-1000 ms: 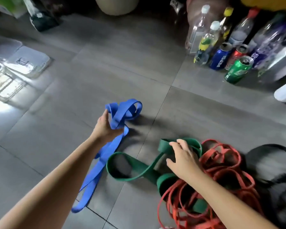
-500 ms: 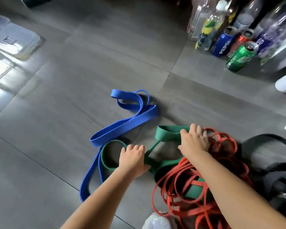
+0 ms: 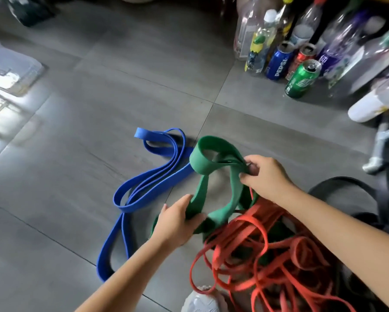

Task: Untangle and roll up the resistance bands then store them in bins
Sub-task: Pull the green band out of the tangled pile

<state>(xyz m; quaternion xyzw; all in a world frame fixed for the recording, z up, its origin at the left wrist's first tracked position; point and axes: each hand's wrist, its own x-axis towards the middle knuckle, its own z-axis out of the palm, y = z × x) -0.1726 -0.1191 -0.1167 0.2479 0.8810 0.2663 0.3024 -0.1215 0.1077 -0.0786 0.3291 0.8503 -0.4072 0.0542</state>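
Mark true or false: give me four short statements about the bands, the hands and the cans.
1. Both the left hand and the right hand hold the green band. True.
2. The left hand grips the blue band. False: it lies on the floor, with neither hand on it.
3. The red bands lie in a tangle. True.
4. The green can lies on its side. False: it stands on its base beside the Pepsi can.

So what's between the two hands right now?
The green band: the left hand grips its lower part, the right hand pinches its upper folds, and its strands run between them over grey floor. Seen in the head view.
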